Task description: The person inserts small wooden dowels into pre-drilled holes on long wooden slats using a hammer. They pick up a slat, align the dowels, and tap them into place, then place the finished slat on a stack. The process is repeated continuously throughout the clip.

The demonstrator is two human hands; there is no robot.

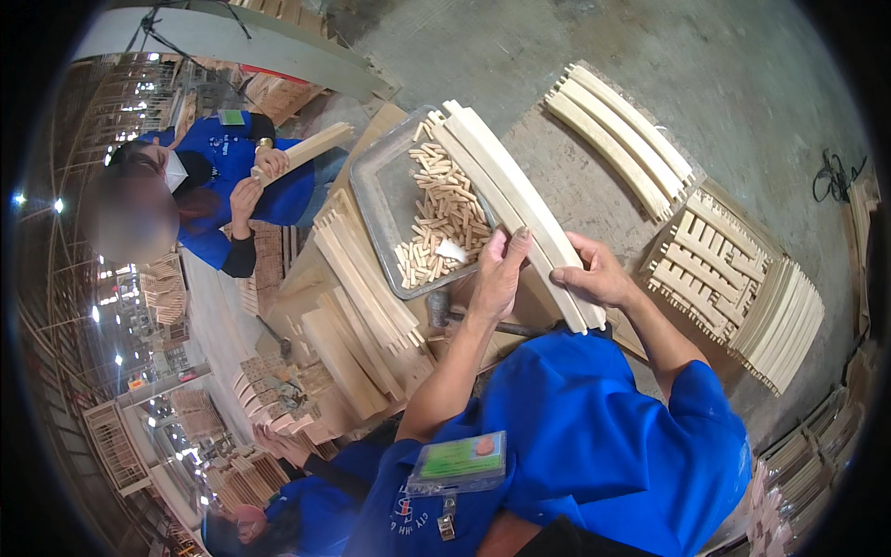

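Two long, slightly curved wooden slats (pixel 506 176) with tenons at their ends lie side by side in my hands, near ends close to my blue shirt. My left hand (pixel 497 277) is closed around their left side, thumb on top. On the opposite side, my right hand (pixel 596 271) grips the same pair, its thumb laid across the wood. The far ends reach over the right rim of a grey tray (pixel 367 186). Inside it lies a heap of short wooden dowels (pixel 444 200) with a small white object (pixel 451 251) among them.
Curved slats (pixel 367 274) are stacked left of the tray. More slats (pixel 620 139) lie at the far right, beside a crisscross stack (pixel 715 265). One co-worker (pixel 223 176) at left holds a wooden piece (pixel 311 148); another co-worker (pixel 306 511) is at lower left.
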